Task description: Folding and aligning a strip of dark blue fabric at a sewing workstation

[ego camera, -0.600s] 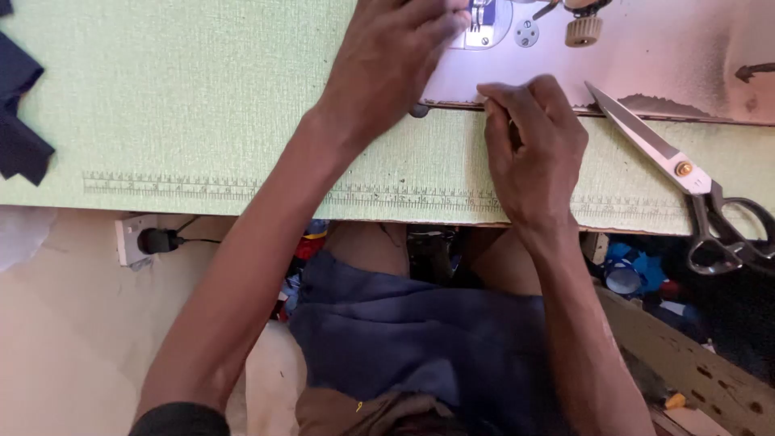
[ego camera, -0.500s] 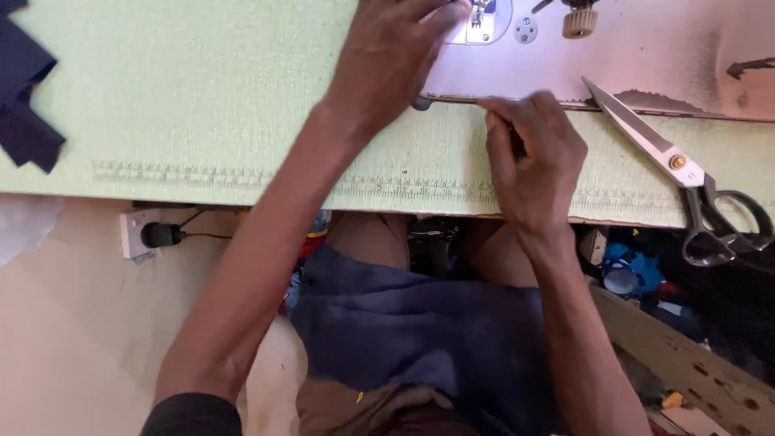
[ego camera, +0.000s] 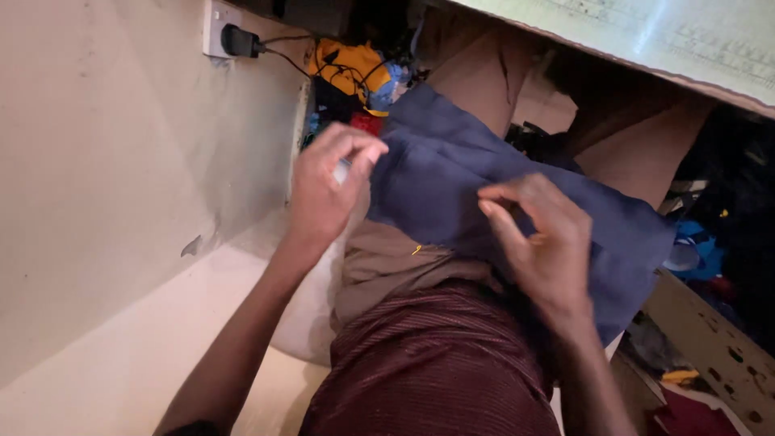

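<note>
A soft, dark blue piece of woven cloth [ego camera: 484, 186] lies draped over the person's lap, below the near edge of the pale green worktop [ego camera: 686, 40]. The left hand [ego camera: 327, 190] pinches its left edge, fingers closed. The right hand [ego camera: 541, 242] hovers half-curled over the cloth, gripping nothing. The cloth looks light and limp; edges and corners seem the best places to hold.

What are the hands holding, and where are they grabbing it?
The left hand pinches the blue cloth at its left edge. The right hand hovers over it; whether it grips cannot be told.
</note>
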